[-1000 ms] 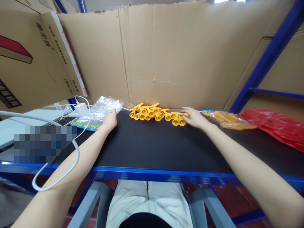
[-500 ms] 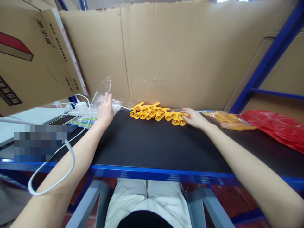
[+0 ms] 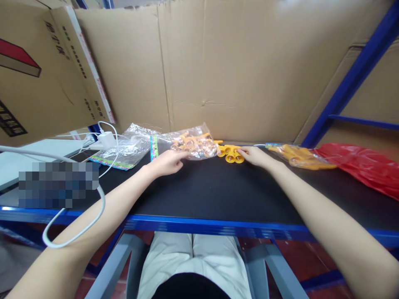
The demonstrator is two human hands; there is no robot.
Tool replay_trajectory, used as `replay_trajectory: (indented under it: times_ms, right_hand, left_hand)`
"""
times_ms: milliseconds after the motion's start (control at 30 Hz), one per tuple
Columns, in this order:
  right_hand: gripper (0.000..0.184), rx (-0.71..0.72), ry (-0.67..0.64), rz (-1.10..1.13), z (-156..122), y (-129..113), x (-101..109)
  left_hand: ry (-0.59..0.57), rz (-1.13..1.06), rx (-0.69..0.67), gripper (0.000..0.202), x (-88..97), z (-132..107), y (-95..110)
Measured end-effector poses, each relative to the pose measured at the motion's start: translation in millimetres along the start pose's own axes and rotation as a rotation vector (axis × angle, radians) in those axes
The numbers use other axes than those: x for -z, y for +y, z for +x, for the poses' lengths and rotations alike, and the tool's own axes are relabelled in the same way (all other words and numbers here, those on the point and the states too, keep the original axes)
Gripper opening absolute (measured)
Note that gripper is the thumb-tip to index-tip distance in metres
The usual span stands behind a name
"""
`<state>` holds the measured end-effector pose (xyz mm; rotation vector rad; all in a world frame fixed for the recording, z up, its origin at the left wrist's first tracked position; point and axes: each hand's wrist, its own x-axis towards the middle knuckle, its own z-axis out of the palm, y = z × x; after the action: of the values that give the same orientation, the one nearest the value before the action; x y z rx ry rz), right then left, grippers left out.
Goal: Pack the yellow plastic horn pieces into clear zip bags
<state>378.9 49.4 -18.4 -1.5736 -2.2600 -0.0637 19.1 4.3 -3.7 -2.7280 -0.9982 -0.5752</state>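
Observation:
My left hand (image 3: 168, 162) is closed, pinching the near edge of a clear plastic bag (image 3: 199, 153) with a colourful printed strip at its left end. The bag lies over part of a row of yellow plastic toy horns, so those beneath show only through the film. At the row's right end, several horns (image 3: 230, 155) stay uncovered, their round mouths facing me. My right hand (image 3: 254, 156) has its fingers closed on the outermost toy horn there.
More clear bags (image 3: 131, 145) lie at left near a white charger (image 3: 106, 139) and a looping white cable (image 3: 101, 207). On the right are a bag of yellow pieces (image 3: 296, 155) and a red plastic bag (image 3: 358, 164). A cardboard sheet (image 3: 249, 74) stands behind the black tabletop (image 3: 212, 191).
My left hand has moved right and toward me from the pile of bags, bringing one clear bag over the yellow horns. My right hand has stayed at the row's right end.

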Motion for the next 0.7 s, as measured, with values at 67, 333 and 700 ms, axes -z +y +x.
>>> replay_trajectory:
  times_ms: [67, 333, 700]
  right_hand:
    - [0.033, 0.002, -0.020, 0.008, 0.0, 0.7, -0.2]
    - [0.033, 0.099, 0.079, -0.031, 2.3, 3.1, -3.0]
    - [0.029, 0.170, -0.052, -0.058, -2.1, -38.6, 3.2]
  left_hand:
    - [-0.094, 0.002, 0.018, 0.048, -4.6, 0.4, -1.0]
    - [-0.098, -0.139, 0.085, 0.044, -13.0, 0.0, -13.6]
    - [-0.060, -0.035, 0.180, 0.035, -9.0, 0.5, -14.8]
